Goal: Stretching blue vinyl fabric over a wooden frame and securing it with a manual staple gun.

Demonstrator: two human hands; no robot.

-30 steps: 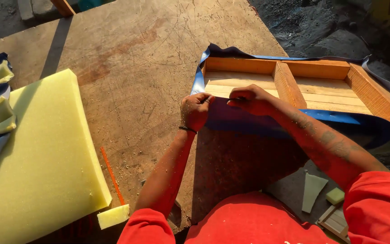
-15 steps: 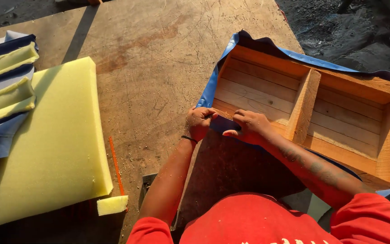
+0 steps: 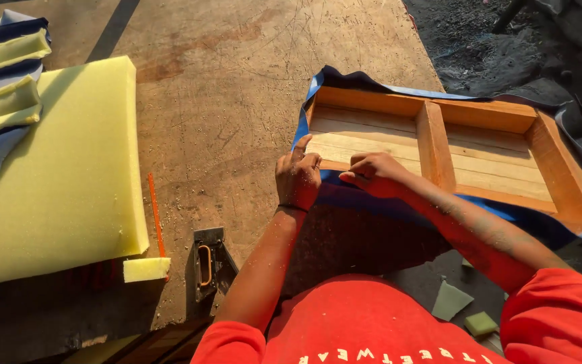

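Note:
A shallow wooden frame (image 3: 439, 145) with a centre divider lies open side up on the plywood worktable (image 3: 237, 81). Blue fabric (image 3: 399, 205) is wrapped under it and shows around its edges. My left hand (image 3: 298, 176) pinches the blue fabric at the frame's near left corner. My right hand (image 3: 374, 174) presses the fabric over the near rail just beside it. Both forearms reach in from the bottom, with red sleeves.
A thick yellow foam slab (image 3: 55, 175) lies at the left, with folded foam-and-blue cushions (image 3: 1, 81) behind it. A small foam offcut (image 3: 146, 269), an orange stick (image 3: 155, 216) and a metal stapler-like tool (image 3: 208, 261) sit near the front edge. Foam scraps (image 3: 451, 300) lie on the ground below.
The view has swung so the frame sits more to the right. Both hands stayed at the near left corner of the frame, working the blue fabric along the rail.

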